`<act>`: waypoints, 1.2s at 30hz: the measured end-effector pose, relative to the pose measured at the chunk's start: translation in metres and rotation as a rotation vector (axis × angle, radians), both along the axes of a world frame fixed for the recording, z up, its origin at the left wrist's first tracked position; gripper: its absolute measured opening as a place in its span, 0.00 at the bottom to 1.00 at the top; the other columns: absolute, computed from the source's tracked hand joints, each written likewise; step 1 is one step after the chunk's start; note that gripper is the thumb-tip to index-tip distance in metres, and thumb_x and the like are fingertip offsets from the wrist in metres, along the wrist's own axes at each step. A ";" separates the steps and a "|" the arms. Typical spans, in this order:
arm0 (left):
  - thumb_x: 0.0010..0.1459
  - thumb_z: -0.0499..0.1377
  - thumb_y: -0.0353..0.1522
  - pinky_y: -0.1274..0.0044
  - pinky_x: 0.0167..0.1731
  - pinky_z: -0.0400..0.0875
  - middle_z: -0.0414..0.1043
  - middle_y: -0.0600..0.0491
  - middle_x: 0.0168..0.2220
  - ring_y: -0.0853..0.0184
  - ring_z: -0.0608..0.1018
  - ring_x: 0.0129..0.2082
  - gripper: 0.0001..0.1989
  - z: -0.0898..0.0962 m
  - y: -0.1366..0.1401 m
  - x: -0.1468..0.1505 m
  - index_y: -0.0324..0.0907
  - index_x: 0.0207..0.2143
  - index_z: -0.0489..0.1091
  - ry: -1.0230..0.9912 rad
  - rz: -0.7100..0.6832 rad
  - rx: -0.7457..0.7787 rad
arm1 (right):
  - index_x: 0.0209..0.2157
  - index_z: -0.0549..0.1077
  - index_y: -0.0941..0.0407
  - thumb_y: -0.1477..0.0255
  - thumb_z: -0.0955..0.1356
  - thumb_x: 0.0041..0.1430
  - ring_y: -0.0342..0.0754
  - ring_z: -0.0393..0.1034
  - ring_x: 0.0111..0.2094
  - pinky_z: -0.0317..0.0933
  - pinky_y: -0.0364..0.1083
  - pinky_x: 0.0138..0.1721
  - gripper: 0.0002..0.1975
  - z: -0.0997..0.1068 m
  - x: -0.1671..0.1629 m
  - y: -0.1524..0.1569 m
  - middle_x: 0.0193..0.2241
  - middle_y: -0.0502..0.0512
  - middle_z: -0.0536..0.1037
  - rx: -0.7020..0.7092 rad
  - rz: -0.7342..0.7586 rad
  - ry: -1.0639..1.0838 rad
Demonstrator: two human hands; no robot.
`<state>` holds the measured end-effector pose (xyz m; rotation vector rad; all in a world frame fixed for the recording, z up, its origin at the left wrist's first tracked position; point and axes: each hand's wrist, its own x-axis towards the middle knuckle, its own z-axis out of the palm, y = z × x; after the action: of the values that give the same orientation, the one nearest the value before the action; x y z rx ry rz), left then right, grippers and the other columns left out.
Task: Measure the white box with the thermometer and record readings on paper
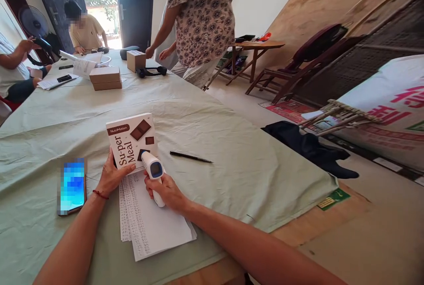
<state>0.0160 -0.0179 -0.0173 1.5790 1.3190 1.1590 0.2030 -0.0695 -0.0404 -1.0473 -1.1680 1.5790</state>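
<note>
My left hand grips the lower left corner of a white and brown box printed "NutriMotion Su-per Meal", which stands tilted on the cloth. In my right hand is a white infrared thermometer with a small blue-edged screen, its head right in front of the box's lower right part. My fingers wrap around its handle. Beneath both hands lie printed paper sheets, fanned a little. A black pen rests to the right of the box. Left of my left wrist is a phone with a lit, blurred screen.
A green cloth covers the table. Farther back stand brown cardboard boxes, a black handset-like object and more papers. Several people are around the far end. Dark fabric hangs over a stool beside the table's right edge.
</note>
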 end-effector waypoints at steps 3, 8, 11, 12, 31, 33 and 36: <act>0.44 0.71 0.42 0.62 0.46 0.77 0.77 0.45 0.48 0.53 0.80 0.48 0.37 -0.002 0.001 -0.001 0.42 0.54 0.62 -0.006 -0.011 -0.007 | 0.31 0.66 0.54 0.60 0.68 0.49 0.42 0.60 0.20 0.57 0.45 0.25 0.14 0.002 -0.001 -0.001 0.19 0.45 0.66 0.000 -0.004 -0.023; 0.45 0.71 0.42 0.60 0.48 0.76 0.76 0.46 0.50 0.54 0.79 0.49 0.38 -0.006 0.001 -0.002 0.43 0.56 0.62 -0.027 -0.042 -0.003 | 0.31 0.66 0.54 0.61 0.68 0.50 0.42 0.60 0.20 0.58 0.45 0.25 0.12 0.003 0.001 -0.003 0.19 0.44 0.66 -0.008 -0.002 -0.037; 0.45 0.72 0.42 0.60 0.49 0.76 0.75 0.46 0.51 0.54 0.78 0.51 0.37 -0.006 0.000 -0.002 0.44 0.55 0.62 -0.043 -0.051 0.004 | 0.32 0.67 0.54 0.63 0.67 0.51 0.42 0.60 0.21 0.59 0.45 0.26 0.10 0.003 0.003 -0.004 0.18 0.45 0.67 -0.022 -0.009 -0.102; 0.45 0.72 0.42 0.60 0.50 0.76 0.75 0.46 0.51 0.53 0.78 0.51 0.37 -0.006 0.000 -0.002 0.44 0.55 0.62 -0.048 -0.053 0.005 | 0.32 0.67 0.54 0.63 0.67 0.52 0.42 0.60 0.21 0.59 0.45 0.26 0.10 0.003 0.003 -0.005 0.18 0.45 0.67 -0.023 -0.012 -0.115; 0.45 0.71 0.43 0.60 0.50 0.75 0.76 0.46 0.50 0.54 0.78 0.50 0.39 -0.006 -0.002 -0.002 0.44 0.58 0.61 0.006 -0.029 0.027 | 0.33 0.66 0.54 0.58 0.67 0.49 0.43 0.59 0.20 0.56 0.46 0.26 0.15 0.009 0.000 -0.008 0.18 0.44 0.66 -0.031 -0.026 -0.074; 0.46 0.71 0.43 0.61 0.50 0.75 0.76 0.46 0.50 0.54 0.79 0.49 0.40 -0.005 -0.003 -0.001 0.44 0.59 0.60 0.041 -0.010 0.039 | 0.34 0.66 0.54 0.59 0.68 0.49 0.43 0.60 0.21 0.56 0.46 0.27 0.15 0.007 0.001 -0.008 0.18 0.44 0.67 -0.034 -0.030 -0.058; 0.46 0.71 0.44 0.62 0.47 0.76 0.77 0.47 0.48 0.55 0.80 0.47 0.41 -0.005 -0.003 -0.001 0.44 0.59 0.59 0.066 -0.010 0.051 | 0.36 0.66 0.54 0.60 0.68 0.50 0.43 0.61 0.22 0.57 0.46 0.28 0.15 0.005 0.002 -0.008 0.20 0.45 0.68 -0.048 0.006 0.027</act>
<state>0.0155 -0.0209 -0.0228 1.6720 1.3317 1.1510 0.2050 -0.0776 -0.0349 -1.0518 -1.1211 1.6279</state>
